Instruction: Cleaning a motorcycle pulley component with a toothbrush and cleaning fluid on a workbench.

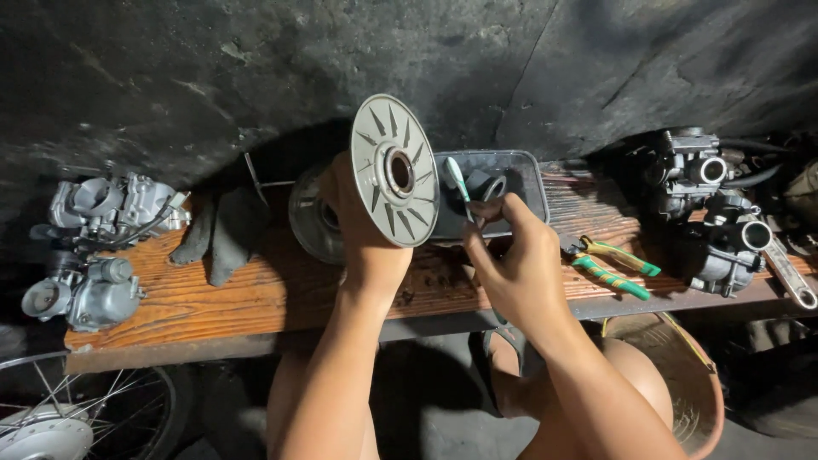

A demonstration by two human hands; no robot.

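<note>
The left hand point(362, 223) grips a finned metal disc point(394, 170) upright, its face turned toward the right hand point(511, 264), which pinches a green-handled brush point(457, 181) just beside it.

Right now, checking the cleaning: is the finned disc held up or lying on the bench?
Held up: left hand lifts the finned disc above the bench.

Dark sooty wall point(213, 60), wooden bench point(239, 294) (worn)

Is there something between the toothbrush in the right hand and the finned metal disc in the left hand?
Nothing visible. The toothbrush in the right hand sits just right of the disc, held by the left hand, with only open air between them.
</note>
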